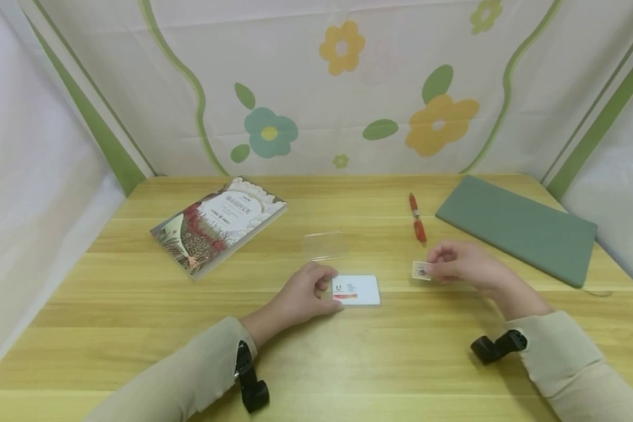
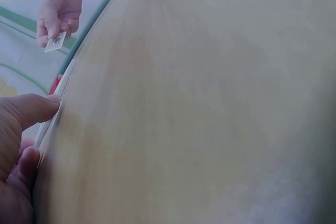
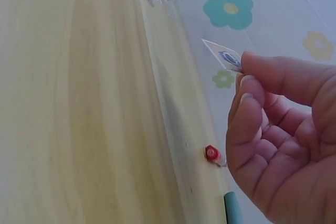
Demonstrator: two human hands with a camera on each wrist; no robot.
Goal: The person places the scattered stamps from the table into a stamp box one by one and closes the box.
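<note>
My left hand (image 1: 306,296) grips the left end of a white card (image 1: 366,291) with a small logo, blue text lines and a red-orange strip. Its thumb is at the near corner, the fingers at the far one. To the right, between thumb and index finger, my right hand (image 1: 466,269) pinches a small square piece (image 1: 418,271) with a pale border and a dark round print. In the right wrist view this square piece (image 3: 223,56) is held up by one corner, tilted, above the table.
A clear plastic piece (image 1: 324,246) lies just beyond the white card. At the back left is an illustrated book (image 1: 218,225). A red pen (image 1: 417,218) lies beyond my right hand, beside a green notebook (image 1: 517,228). Flowered cloth (image 1: 306,70) hangs behind the wooden table (image 1: 316,357).
</note>
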